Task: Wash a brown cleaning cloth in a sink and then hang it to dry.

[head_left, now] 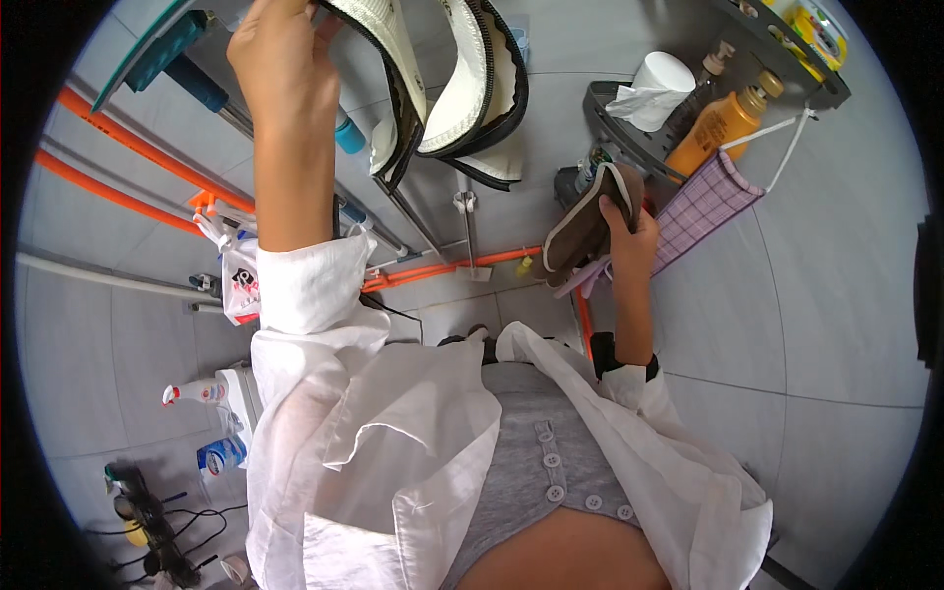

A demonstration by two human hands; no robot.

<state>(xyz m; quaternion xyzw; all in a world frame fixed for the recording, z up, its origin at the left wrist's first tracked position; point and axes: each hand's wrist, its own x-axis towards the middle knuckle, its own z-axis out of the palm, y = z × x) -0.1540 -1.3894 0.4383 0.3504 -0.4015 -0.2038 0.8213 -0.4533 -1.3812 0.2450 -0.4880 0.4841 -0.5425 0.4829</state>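
Observation:
Raised at the top left of the picture, my left hand [283, 54] grips a white zippered bag [454, 128] by its edge. Black trim and a zipper run round the bag, and its panels hang spread apart; the top of it is cut off by the picture. On the right, my right hand [634, 234] is closed on a brown shoe [578, 241] with a cream sole edge. The shoe is tilted, with my thumb over its near side; the other fingers are mostly hidden. Bag and shoe are apart.
A dark corner shelf [597, 101] bears a paper roll [664, 81] and an orange pump bottle [723, 128]. Beside my right hand hangs a purple checked cloth [708, 206]. Orange pipes [147, 147] run along the left, near a plastic bag [239, 280] and a spray bottle [202, 391].

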